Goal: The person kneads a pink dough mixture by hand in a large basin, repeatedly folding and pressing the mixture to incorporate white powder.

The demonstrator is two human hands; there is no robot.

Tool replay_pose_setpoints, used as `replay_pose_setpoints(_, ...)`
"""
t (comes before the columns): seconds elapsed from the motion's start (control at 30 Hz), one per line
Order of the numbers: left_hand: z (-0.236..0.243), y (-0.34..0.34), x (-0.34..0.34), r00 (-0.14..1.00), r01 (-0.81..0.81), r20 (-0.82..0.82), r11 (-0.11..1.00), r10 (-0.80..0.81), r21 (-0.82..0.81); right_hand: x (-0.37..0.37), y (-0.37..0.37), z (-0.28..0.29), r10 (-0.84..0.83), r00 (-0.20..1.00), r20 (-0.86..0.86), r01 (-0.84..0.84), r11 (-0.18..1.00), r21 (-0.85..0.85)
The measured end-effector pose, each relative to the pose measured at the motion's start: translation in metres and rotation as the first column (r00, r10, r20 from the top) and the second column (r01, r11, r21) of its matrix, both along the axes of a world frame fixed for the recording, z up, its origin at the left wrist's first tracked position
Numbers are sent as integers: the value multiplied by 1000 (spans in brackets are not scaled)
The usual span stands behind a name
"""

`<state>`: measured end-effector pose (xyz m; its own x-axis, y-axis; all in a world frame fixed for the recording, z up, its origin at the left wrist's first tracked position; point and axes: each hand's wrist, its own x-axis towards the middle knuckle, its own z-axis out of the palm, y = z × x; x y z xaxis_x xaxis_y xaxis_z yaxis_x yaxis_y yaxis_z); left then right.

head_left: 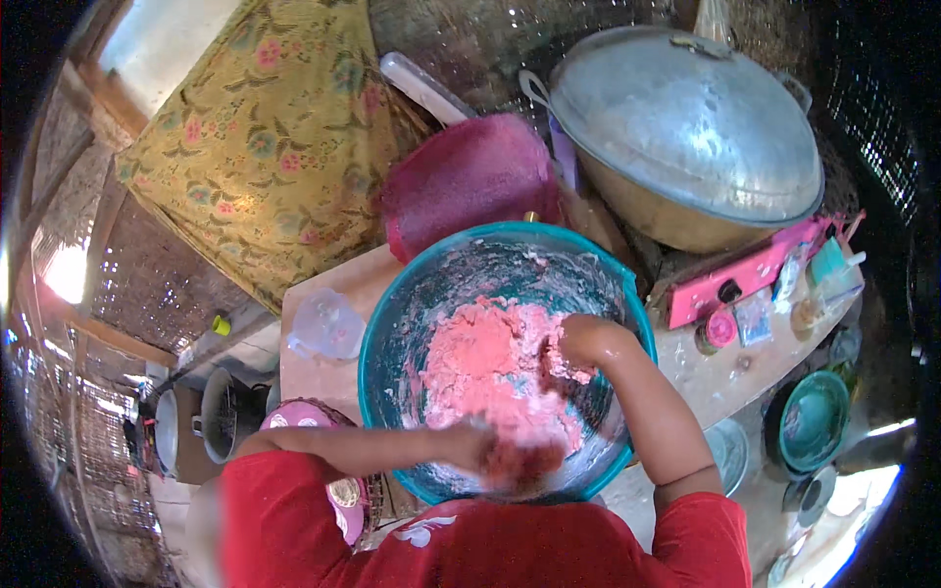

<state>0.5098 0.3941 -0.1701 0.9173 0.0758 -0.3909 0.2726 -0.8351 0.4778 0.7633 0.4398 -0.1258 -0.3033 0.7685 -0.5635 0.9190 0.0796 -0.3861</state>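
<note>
A large teal basin point(371, 377) stands in front of me, its inner wall smeared with pale residue. Crumbly pink dough point(475, 338) fills much of its bottom. My left hand point(515, 459) reaches across the near part of the basin, over the dough; motion smears its fingers, so their pose is unclear. At the right side of the basin, my right hand point(585, 345) is bent downward with its fingers curled into the dough, and pink bits cling to it.
Behind the basin lie a maroon cloth point(470, 186) and a yellow floral cloth point(274, 147). A big lidded metal pot point(696, 137) stands back right, near a pink box with a black knob point(725, 291). A clear plastic bag point(325, 325) sits left; a green basin point(814, 416) is far right.
</note>
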Motion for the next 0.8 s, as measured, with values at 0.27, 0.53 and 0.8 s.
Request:
replay_pose_setpoints(0.27,-132,9,86,842,-209,162,589,514,-780,-13,-15,8,-89,983,-162,94,995,22)
replay_pose_setpoints(0.53,-145,62,134,860,-331,204,816,467,-474,-3,7,-24,37,996,-77,-24,986,163)
replay_pose_setpoints(0.8,-33,36,6,980,180,-111,971,-163,155,-2,-7,-2,15,998,-53,-9,993,115)
